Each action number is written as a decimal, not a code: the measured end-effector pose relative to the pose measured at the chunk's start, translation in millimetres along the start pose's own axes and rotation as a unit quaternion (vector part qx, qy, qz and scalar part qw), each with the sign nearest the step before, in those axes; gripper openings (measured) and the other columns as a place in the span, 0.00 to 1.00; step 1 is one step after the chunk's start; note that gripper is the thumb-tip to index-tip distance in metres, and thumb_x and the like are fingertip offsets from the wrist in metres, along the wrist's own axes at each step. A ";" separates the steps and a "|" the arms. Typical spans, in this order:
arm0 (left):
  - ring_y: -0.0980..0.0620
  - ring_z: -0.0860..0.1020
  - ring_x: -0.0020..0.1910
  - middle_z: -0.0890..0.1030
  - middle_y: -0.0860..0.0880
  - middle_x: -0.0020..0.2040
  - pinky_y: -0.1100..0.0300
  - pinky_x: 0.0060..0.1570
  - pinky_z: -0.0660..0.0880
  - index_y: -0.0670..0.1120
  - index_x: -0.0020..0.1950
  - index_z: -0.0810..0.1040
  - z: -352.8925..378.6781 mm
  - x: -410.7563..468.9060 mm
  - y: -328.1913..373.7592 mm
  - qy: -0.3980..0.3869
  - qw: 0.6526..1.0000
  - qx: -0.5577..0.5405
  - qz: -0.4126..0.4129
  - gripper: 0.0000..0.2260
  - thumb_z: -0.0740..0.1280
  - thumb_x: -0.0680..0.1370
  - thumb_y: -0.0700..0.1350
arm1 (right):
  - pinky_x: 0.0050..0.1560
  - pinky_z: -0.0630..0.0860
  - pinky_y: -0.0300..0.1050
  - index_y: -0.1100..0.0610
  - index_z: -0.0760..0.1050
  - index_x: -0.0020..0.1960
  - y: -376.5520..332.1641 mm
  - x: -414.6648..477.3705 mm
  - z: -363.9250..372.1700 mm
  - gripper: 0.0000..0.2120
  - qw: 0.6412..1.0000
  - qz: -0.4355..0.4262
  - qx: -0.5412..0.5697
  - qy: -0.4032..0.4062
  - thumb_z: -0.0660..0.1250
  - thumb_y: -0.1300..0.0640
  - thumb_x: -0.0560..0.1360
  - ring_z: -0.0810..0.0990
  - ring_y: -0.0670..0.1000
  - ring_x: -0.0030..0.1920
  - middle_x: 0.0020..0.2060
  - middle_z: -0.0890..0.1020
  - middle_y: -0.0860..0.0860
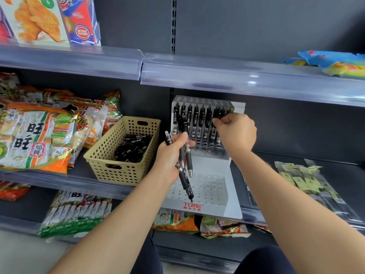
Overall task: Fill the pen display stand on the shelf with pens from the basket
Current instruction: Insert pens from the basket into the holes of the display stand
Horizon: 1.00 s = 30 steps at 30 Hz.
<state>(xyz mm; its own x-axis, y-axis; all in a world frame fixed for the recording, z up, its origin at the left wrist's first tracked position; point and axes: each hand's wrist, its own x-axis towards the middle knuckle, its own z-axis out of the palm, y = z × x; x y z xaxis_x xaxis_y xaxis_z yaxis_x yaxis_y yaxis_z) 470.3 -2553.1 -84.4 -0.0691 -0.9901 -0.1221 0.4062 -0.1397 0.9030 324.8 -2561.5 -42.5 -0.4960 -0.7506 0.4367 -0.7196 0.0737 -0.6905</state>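
A white tiered pen display stand (233,196) stands on the middle shelf, its upper row holding several black pens (195,119). My right hand (236,132) pinches a black pen at the right end of that row. My left hand (170,155) grips a bunch of black pens (184,169) in front of the stand, tips pointing down. To the left sits a tan perforated basket (110,165) with more black pens (132,148) inside. The stand's lower tier of holes holds nothing.
Snack bags (37,135) crowd the shelf left of the basket. Clear packets (308,180) lie on the shelf right of the stand. The upper shelf edge (217,80) overhangs the stand closely. More snack packs (79,212) fill the shelf below.
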 end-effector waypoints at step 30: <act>0.54 0.79 0.36 0.84 0.48 0.38 0.60 0.38 0.74 0.47 0.48 0.77 6.8 -10.4 3.9 -0.058 0.998 0.021 0.022 0.03 0.67 0.78 0.45 | 0.28 0.62 0.38 0.57 0.67 0.29 4.6 5.4 3.0 0.22 0.982 -0.084 -0.159 -0.057 0.67 0.47 0.76 0.71 0.55 0.29 0.27 0.74 0.53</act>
<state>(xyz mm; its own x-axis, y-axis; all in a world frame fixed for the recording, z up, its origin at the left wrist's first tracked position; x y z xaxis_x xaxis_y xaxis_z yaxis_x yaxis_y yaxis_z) 466.4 -2543.2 -76.7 -0.1568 -0.9870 -0.0351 0.3736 -0.0922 0.9230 320.3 -2567.2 -45.0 -0.3126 -0.8370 0.4492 -0.9110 0.1303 -0.3912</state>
